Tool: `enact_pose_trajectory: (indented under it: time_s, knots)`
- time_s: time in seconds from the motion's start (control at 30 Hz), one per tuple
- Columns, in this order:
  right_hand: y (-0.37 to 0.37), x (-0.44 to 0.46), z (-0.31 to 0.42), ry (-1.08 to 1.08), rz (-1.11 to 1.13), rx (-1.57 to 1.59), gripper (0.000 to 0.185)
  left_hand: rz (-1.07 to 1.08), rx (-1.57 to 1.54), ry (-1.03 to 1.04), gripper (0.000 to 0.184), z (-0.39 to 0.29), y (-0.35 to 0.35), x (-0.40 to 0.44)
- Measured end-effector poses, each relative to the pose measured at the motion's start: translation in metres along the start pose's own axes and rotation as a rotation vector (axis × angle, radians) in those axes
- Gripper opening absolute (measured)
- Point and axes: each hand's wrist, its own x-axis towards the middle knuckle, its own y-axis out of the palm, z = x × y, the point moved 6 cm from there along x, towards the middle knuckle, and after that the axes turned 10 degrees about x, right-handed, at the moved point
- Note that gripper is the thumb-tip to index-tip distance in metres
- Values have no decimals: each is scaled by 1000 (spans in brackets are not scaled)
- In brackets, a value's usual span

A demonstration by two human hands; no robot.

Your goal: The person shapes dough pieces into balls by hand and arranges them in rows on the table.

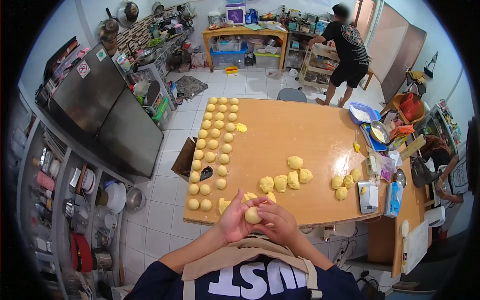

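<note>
A smooth pale-yellow dough ball (252, 215) sits between my two hands, close to the table's front edge. My left hand (233, 219) cups it from the left, thumb pointing up. The curled fingers of my right hand (279, 223) press on its other side. Just beyond my hands lie rough dough pieces (266, 199), partly hidden by my fingers. Several more uneven lumps (280, 183) rest a bit farther to the right. Rounded dough balls (212, 144) stand in rows along the table's left side. A flat dough scrap (241, 128) is beside them.
At the wooden table's (300, 125) right end are a small group of dough lumps (341, 193), a digital scale (367, 197), a metal bowl (380, 132) and a blue basin (361, 114). One person (346, 50) stands by a cart at the back; another person's arm (446, 175) shows at right.
</note>
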Motion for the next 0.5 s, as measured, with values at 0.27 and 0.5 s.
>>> enact_pose_trajectory:
  time_s: [0.27, 0.5]
  knots:
    - [6, 31, 32, 324, 72, -7, 31, -74, 408, 186, 74, -29, -10, -37]
    - [49, 35, 27, 207, 389, -153, 27, -148, 497, 275, 71, -36, -14, -53]
